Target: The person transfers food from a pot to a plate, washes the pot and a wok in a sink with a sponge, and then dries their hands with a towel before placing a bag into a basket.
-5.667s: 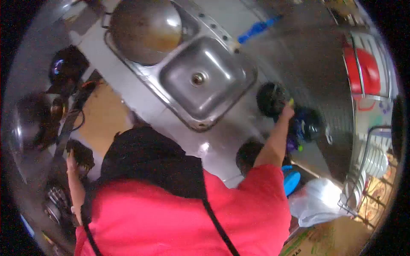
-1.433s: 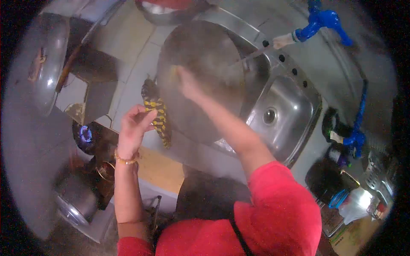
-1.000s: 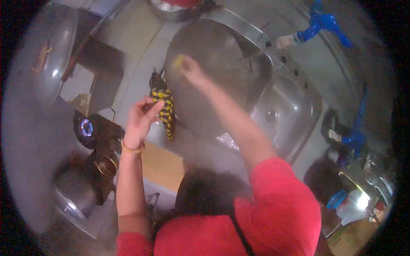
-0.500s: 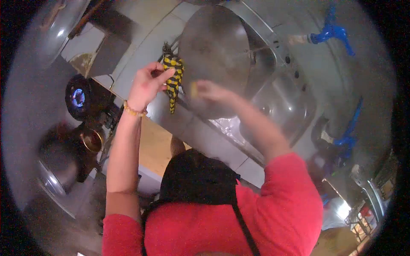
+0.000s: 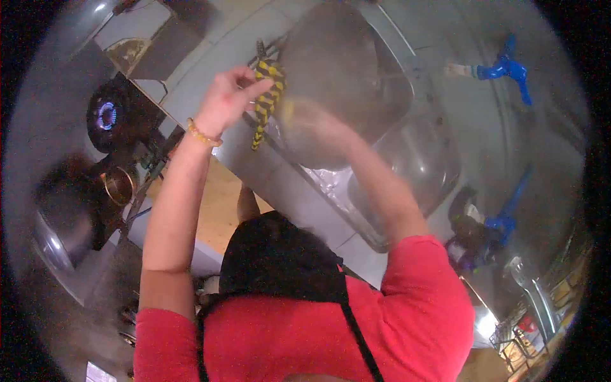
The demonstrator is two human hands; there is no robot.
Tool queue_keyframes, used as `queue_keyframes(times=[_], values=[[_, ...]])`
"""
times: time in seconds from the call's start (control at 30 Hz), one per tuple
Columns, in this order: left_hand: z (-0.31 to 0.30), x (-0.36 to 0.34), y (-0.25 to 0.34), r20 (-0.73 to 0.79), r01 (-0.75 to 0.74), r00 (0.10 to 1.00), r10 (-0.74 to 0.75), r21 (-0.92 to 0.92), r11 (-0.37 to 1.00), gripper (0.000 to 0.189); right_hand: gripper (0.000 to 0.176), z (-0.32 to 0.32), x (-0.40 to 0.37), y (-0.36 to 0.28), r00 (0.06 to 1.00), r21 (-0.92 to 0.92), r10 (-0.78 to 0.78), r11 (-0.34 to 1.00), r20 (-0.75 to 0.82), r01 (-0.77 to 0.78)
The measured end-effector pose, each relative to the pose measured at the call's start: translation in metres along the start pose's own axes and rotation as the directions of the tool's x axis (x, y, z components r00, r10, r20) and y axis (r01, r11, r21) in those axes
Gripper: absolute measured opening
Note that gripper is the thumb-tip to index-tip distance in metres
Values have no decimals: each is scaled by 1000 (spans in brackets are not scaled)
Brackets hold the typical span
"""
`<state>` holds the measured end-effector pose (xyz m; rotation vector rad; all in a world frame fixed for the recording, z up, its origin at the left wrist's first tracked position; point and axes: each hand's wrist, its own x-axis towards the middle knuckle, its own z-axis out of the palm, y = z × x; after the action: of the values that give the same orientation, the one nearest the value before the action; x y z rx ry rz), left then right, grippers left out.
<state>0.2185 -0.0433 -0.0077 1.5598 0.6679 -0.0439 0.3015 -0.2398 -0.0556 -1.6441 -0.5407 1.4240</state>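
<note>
My left hand (image 5: 230, 95) is closed on a yellow-and-black checked cloth (image 5: 268, 99), which hangs at the left edge of a large grey wok-like pan (image 5: 337, 57). The cloth narrows to a tail at the bottom, and whether a handle is inside it is hidden. Blurred by motion, my right hand (image 5: 321, 127) is over the near left part of the pan. A small yellow pad (image 5: 287, 109), perhaps a sponge, shows at its fingertips. The pan lies across the metal sink (image 5: 423, 162), covering much of it.
On the left a gas burner (image 5: 107, 115) is lit with a blue flame. A dark pot with a glass lid (image 5: 60, 235) stands nearer me. A blue tap (image 5: 506, 69) reaches over the sink from the right. A wire rack (image 5: 519, 347) stands at the lower right.
The view has shifted, so the counter and sink appear further left and higher. My right hand has moved against the pan with the yellow pad. My left hand keeps its grip on the checked cloth.
</note>
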Motion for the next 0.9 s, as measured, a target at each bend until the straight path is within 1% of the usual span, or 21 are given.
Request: queue_keyframes(times=[0.03, 0.07, 0.17, 0.23, 0.27, 0.3, 0.37, 0.43, 0.47, 0.5, 0.53, 0.57, 0.63, 0.67, 0.7, 0.77, 0.8, 0.87, 0.9], values=[[-1, 2, -3, 14, 6, 1000, -6, 20, 1000, 25, 44, 2, -1, -19, 997, 112, 19, 994, -73, -10], [-2, 2, -4, 14, 4, 1000, -4, 20, 1000, 25, 44, 1, 1, -3, 997, 110, 18, 994, -74, -9], [-2, 1, 0, 37, -20, 999, 19, 48, 999, 25, 42, -10, 11, 64, 996, -76, 41, 996, 77, -35], [1, -2, 4, 11, 22, 1000, -22, -10, 1000, 26, 41, -27, 10, 113, 992, -174, 80, 983, 94, -62], [0, -2, 5, 6, 28, 1000, -28, -11, 1000, 26, 41, -38, 10, 140, 992, -230, 104, 969, 68, -85], [0, -2, 6, 8, 56, 998, -56, 4, 998, 25, 41, -53, 13, 163, 993, -281, 119, 953, 18, -109], [0, -3, 9, -4, 88, 996, -88, 24, 996, 25, 40, -88, 27, 204, 981, -373, 117, 913, -155, -168], [2, -5, 12, -5, 80, 997, -80, -1, 997, 26, 39, -117, 43, 214, 935, -394, 92, 889, -343, -232], [0, -5, 11, -14, 83, 996, -83, 3, 997, 26, 39, -120, 49, 204, 912, -383, 80, 890, -401, -247], [-2, -3, 9, 31, 99, 995, -100, 9, 995, 23, 39, -117, 54, 195, 899, -359, 66, 902, -433, -239], [-5, -2, 7, 73, 111, 991, -111, 14, 994, 20, 38, -103, 57, 188, 906, -305, 65, 930, -418, -207], [-6, -1, 6, 64, 99, 993, -100, 16, 995, 20, 38, -87, 52, 175, 907, -265, 35, 951, -419, -159], [-4, 0, 1, 11, 143, 990, -143, 37, 989, 21, 37, -27, 31, 128, 940, -121, 31, 990, -340, -76], [-4, 2, -3, 24, 85, 996, -86, 54, 995, 23, 37, -3, 23, 103, 953, -61, 36, 997, -301, -57], [-4, 2, -3, 16, 74, 997, -74, 44, 996, 23, 36, 16, 17, 78, 963, -9, 45, 999, -264, -49], [-3, -1, -2, -34, 23, 999, -21, 68, 997, 28, 36, 14, 26, 47, 963, 90, 99, 993, -250, -79], [-3, -1, -4, -35, 13, 999, -11, 60, 998, 28, 36, 6, 39, 31, 962, 116, 112, 990, -249, -85], [-3, 2, -9, -44, -63, 997, 65, 48, 997, 28, 35, -13, 62, 11, 959, 127, 97, 990, -268, -65], [-3, 3, -11, -46, -76, 996, 78, 48, 996, 28, 33, -34, 82, 4, 954, 302, 30, 951, -298, 65]])
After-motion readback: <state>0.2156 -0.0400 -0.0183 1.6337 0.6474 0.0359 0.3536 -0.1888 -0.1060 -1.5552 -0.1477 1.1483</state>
